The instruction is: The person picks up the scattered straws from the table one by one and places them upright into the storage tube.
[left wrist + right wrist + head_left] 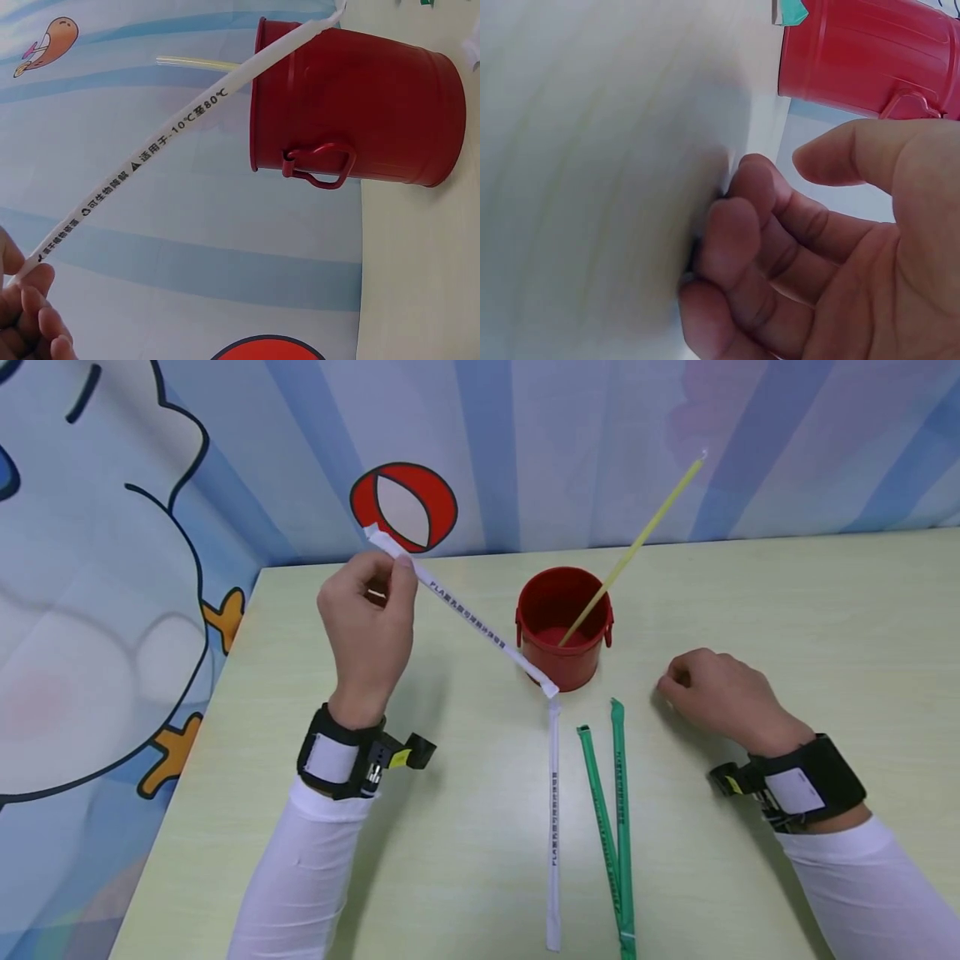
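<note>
2 white sleeves (300, 868) reach in from the bottom of the head view. The left hand (371, 627) pinches a white-wrapped straw (480, 620) near its upper end; it slants down, its free end in front of the red bucket (562, 667), whether touching cannot be told. The right hand (731, 697) rests on the table (465, 860), fingers loosely curled around nothing. 1 yellow straw (652, 527) leans inside the bucket; another white straw (554, 827) and 2 green straws (622, 810) lie before it. A light pinch should suit the paper, as squeezing could crease it; raising the low end would probably avoid snagging the bucket.
</note>
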Motion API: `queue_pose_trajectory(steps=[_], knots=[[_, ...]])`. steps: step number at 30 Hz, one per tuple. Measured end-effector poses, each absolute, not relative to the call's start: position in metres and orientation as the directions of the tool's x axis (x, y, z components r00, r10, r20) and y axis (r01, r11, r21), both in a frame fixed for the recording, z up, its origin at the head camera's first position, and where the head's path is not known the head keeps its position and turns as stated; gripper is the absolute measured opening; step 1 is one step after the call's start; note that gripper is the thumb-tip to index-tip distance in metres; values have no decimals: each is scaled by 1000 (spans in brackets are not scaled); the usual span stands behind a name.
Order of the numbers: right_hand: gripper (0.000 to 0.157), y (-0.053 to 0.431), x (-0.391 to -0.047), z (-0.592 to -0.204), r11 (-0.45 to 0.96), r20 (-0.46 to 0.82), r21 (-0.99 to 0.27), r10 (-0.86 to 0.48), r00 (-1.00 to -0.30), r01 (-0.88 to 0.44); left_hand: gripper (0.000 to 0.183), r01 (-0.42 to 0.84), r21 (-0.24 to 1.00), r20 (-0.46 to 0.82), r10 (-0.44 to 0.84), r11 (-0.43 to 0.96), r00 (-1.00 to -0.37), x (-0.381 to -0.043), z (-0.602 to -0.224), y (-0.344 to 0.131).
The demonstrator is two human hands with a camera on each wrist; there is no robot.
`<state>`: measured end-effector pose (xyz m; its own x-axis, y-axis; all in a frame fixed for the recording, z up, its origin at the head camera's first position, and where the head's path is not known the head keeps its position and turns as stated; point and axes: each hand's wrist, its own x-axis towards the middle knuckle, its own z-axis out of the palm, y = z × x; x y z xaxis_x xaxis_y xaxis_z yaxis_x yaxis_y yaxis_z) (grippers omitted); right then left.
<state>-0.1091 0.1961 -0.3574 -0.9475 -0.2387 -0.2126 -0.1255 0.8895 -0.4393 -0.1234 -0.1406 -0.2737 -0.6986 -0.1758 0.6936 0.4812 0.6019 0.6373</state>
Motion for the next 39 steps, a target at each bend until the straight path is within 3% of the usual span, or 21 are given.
queue_pose_trajectory(steps=[11, 29, 34, 39], knots=[[28, 198, -108, -358, 884, -206, -450, -235, -950, -121, 30, 511, 674, 708, -270, 534, -652, -124, -269, -143], [26, 199, -107, -357, 885, -195, -449, -229, -954, -121, 30, 583, 629, 769, -302, 514, -563, -124, -269, -143], [27, 199, -107, -358, 886, -199, -450, -224, -954, -115, 29, 600, 611, 782, -276, 516, -559, -125, -271, -141], [27, 200, -107, -359, 884, -196, -452, -224, -955, -115, 28, 577, 635, 754, -249, 513, -608, -124, -274, -136]])
